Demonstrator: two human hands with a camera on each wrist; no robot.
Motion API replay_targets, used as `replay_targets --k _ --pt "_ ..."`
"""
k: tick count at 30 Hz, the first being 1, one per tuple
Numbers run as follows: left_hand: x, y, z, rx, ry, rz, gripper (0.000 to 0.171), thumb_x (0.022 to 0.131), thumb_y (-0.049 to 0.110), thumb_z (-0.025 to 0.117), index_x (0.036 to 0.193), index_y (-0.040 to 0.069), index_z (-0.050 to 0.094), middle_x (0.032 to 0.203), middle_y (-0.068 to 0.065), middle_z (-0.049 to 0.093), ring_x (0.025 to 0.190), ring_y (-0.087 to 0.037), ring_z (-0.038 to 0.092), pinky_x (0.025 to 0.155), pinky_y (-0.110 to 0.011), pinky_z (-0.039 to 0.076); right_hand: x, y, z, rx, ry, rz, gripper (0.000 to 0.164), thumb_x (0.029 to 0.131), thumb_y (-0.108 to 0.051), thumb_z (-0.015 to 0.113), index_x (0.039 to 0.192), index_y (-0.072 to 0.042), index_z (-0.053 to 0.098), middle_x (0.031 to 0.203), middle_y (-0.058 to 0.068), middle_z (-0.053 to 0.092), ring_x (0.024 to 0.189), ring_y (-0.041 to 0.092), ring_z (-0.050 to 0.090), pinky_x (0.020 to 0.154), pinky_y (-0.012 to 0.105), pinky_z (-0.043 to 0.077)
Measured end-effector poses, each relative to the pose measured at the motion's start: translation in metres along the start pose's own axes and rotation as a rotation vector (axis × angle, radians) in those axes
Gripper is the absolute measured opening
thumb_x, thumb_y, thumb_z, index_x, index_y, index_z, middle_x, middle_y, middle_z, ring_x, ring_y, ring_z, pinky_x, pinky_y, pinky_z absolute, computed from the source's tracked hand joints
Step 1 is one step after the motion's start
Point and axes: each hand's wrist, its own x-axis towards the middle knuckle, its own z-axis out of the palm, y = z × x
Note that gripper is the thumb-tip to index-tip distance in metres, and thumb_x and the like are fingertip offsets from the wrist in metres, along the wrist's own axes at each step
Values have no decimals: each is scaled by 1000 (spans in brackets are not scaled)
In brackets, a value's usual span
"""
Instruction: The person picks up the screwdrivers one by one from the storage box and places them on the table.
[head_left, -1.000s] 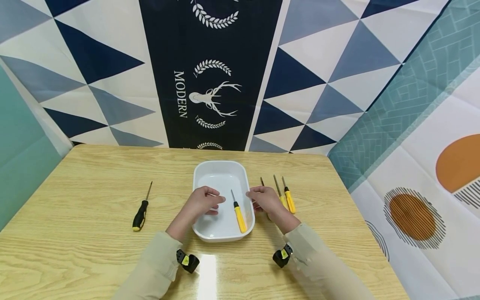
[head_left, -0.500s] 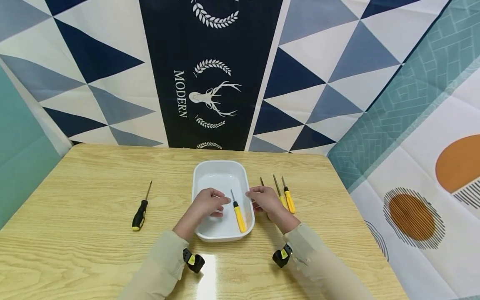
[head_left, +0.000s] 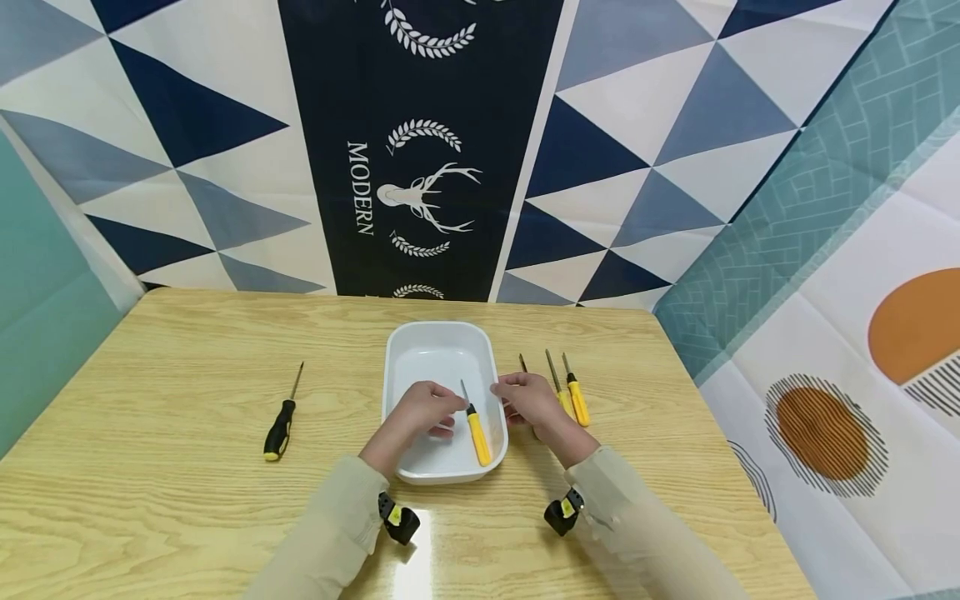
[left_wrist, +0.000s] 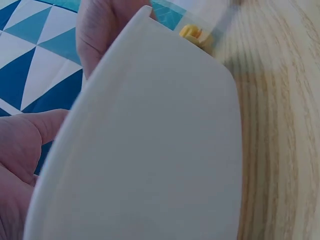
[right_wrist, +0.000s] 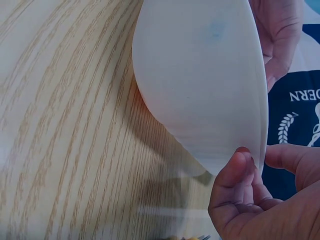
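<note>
A white rectangular tray stands on the table, and a yellow-handled screwdriver with a black collar lies in it. My left hand hovers over the inside of the tray, fingertips beside the collar and shaft of that screwdriver. Whether they touch it cannot be seen; the left wrist view has the tray wall in front. My right hand pinches the tray's right rim, thumb inside and curled fingers against the outer wall.
Right of the tray lie two yellow-handled screwdrivers and another one partly hidden by my right hand. A black-and-yellow screwdriver lies on the left of the wooden table. Patterned cloth hangs behind the table.
My left hand has moved right across the tray, up to the screwdriver inside. My right hand has stayed at the rim, and the tray has hardly moved.
</note>
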Motion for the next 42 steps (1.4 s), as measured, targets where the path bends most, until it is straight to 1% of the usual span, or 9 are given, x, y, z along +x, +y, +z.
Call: replay_targets --k 6,15,25,32,38,42 --pt "7 -4 4 -1 6 -34 29 77 25 65 95 4 56 94 -10 57 76 -19 58 61 -25 54 0 -1 0 3 6 6 28 84 -23 59 107 -8 58 87 9 61 62 14 56 61 32 52" --pt "8 -6 6 -5 9 -52 27 78 25 64 93 4 56 90 -10 57 70 -16 57 59 -24 54 0 0 0 10 -4 3 28 84 -23 59 107 -7 57 87 9 60 61 13 55 62 32 52" --pt "14 -4 10 30 20 -94 31 76 25 66 94 3 54 74 -7 54 54 -13 55 53 -23 53 0 2 -1 17 -8 -17 29 84 -23 59 108 -8 58 85 10 61 60 13 55 60 32 52" --pt "15 -3 15 62 12 -113 29 75 25 66 86 1 55 67 -6 54 48 -13 55 50 -24 53 1 2 -1 23 -8 -17 29 83 -23 59 107 -7 58 85 9 61 59 13 55 59 31 52" --pt "16 -3 19 66 -5 -108 30 74 24 67 84 -2 56 66 -8 55 49 -14 55 52 -26 54 2 2 0 21 -5 -14 28 83 -23 59 107 -7 58 83 10 61 59 13 55 58 30 52" --pt "18 -2 22 72 -10 -119 29 73 23 67 82 -1 55 64 -7 54 49 -14 55 52 -26 54 2 2 0 22 -5 -15 29 83 -22 59 107 -7 58 83 10 61 59 12 55 58 30 51"
